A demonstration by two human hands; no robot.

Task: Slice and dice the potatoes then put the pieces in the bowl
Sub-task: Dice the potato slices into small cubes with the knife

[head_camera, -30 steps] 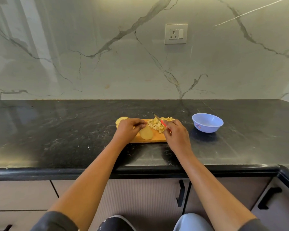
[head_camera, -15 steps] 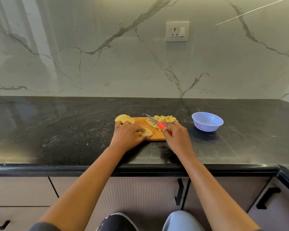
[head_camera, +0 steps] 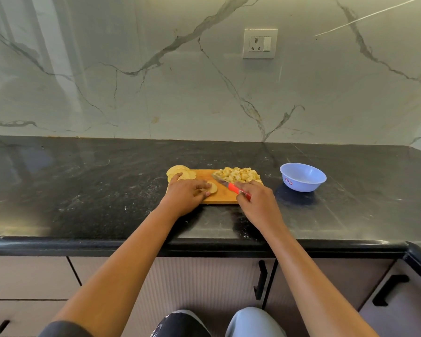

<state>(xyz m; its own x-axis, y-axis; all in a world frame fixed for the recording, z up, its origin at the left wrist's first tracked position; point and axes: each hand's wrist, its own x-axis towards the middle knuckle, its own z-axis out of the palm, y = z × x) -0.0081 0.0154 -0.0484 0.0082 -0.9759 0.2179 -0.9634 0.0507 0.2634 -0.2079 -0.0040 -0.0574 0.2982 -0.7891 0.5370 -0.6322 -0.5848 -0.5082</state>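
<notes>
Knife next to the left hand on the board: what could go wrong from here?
1. The left hand presses a small potato slice with fingertips close to the knife that the right hand grips; the next cut might nick them.
2. The diced pile crowds the cutting board at its far right edge, so pieces may spill onto the counter.
3. The uncut slices overhang the board's left corner and could slide off.

Nothing legible shows anywhere. The bowl (head_camera: 306, 184) bears a small red-and-white sticker (head_camera: 289, 180) on its side, but the print on it is too small to read.
</notes>
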